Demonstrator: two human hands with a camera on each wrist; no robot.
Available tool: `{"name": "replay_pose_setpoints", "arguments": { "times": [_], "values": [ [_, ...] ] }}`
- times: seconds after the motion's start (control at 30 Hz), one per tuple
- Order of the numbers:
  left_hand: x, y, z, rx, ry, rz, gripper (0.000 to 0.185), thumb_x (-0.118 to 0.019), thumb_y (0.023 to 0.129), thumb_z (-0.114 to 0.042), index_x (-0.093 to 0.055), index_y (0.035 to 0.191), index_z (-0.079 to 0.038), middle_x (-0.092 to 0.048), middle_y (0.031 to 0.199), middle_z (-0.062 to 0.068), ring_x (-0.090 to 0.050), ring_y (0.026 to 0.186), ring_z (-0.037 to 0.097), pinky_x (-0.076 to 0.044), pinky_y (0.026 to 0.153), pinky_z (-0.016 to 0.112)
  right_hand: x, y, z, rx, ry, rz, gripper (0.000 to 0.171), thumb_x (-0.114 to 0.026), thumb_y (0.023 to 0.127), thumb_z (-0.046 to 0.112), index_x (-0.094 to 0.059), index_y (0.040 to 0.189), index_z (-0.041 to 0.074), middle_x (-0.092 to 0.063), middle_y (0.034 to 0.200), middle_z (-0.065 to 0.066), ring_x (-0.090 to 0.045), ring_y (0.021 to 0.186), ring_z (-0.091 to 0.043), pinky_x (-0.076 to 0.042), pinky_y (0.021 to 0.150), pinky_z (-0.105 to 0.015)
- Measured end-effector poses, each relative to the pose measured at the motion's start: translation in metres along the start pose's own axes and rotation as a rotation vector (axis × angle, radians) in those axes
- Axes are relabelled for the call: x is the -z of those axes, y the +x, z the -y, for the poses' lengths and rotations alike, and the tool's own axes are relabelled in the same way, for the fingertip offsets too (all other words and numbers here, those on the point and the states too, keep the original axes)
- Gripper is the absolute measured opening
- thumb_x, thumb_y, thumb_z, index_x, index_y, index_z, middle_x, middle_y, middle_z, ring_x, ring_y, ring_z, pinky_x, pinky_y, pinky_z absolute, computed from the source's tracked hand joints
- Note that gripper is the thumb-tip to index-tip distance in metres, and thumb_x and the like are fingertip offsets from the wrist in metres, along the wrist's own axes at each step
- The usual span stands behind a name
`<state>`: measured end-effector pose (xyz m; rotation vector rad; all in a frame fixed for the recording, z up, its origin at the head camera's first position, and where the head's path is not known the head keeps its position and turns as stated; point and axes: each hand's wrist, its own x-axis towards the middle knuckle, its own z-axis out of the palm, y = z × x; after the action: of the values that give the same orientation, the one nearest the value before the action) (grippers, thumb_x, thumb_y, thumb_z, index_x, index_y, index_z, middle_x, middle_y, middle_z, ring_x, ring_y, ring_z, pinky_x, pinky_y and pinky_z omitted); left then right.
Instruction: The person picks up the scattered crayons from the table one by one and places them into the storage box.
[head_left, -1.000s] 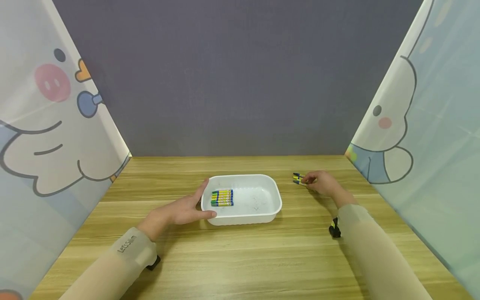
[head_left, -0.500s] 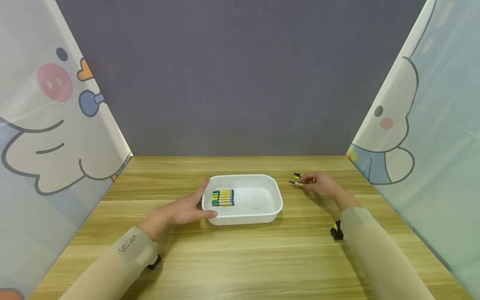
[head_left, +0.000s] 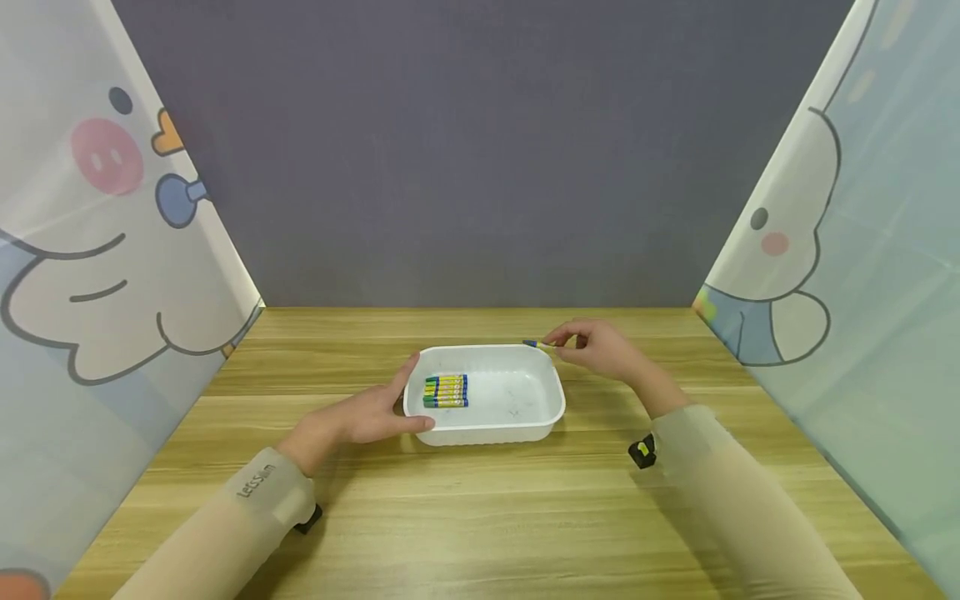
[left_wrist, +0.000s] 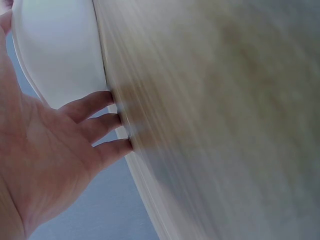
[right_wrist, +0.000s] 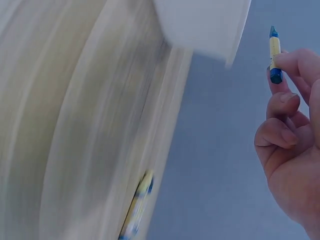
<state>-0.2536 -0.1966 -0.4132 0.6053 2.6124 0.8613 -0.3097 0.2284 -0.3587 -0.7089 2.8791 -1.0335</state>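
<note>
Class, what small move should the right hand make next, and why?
Probably carry the crayon inward over the tray and lower it beside the row: the right hand pinches it at the far rim, while the left hand steadies the tray.

Both wrist views smear the table (right_wrist: 75, 125). At 6 o'clock in the right wrist view, a crayon (right_wrist: 136, 205) on it is blurred, cut off below.

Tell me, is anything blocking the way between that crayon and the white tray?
Nothing visible. The right hand pinches the crayon just above the tray's far right rim; the tray's right side is bare.
</note>
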Motion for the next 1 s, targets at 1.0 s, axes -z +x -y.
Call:
{"name": "replay_pose_setpoints", "arguments": {
  "times": [1.0],
  "values": [
    [0.001,0.001,0.001,-0.006,0.013,-0.006,0.126,-0.073,0.097,-0.067,0.012,0.177,-0.018,-0.058,0.154,0.026,-0.063,0.129,0.032,-0.045,0.118,0.062,-0.128,0.047,0.069,0.15,0.115,0.237,0.021,-0.073,0.098,0.01,-0.085,0.113,0.019,-0.078,0.106,0.004,-0.056,0.08,-0.008,-0.048,0.073,-0.024]
  ]
}}
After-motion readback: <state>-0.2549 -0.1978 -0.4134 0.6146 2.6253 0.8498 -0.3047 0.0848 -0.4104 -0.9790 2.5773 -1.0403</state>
